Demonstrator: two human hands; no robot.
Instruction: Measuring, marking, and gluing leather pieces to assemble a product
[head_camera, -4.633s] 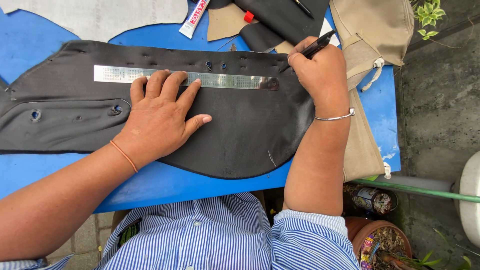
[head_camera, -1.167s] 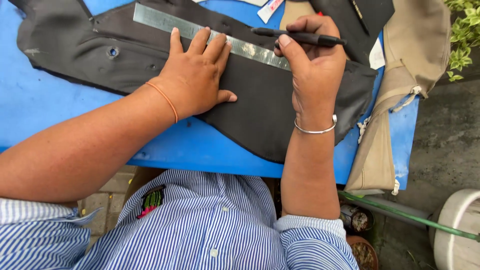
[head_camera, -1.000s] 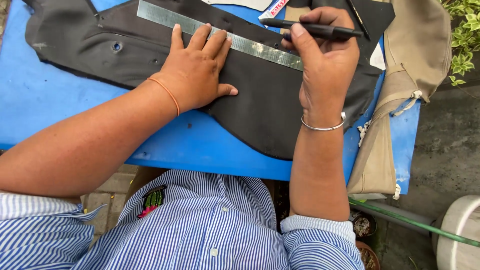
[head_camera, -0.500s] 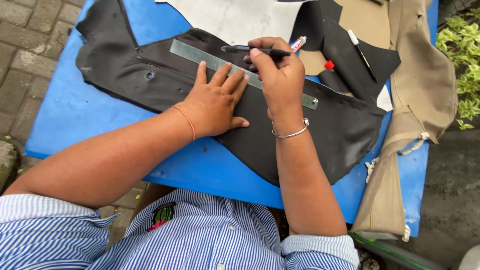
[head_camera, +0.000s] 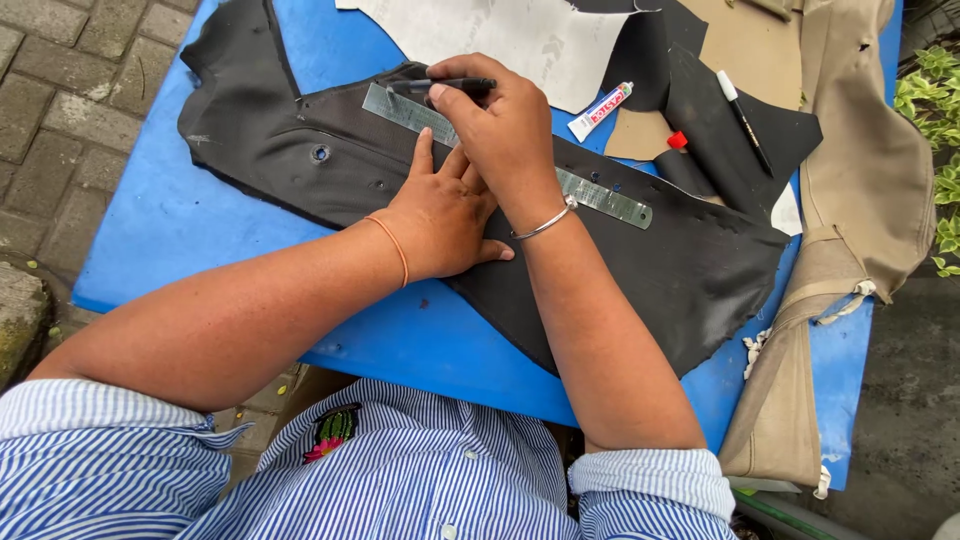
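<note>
Left hand, fingers spread flat, pins steel ruler on black leather; right hand crosses over it, fingers pinching a pen beyond the ruler's edge

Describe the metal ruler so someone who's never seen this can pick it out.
On the blue table lies a large black sheet. Across it runs the metal ruler, a thin grey strip pinned by the left hand. It is the only shiny, straight-edged strip; the right hand holds a black pen against it.
</note>
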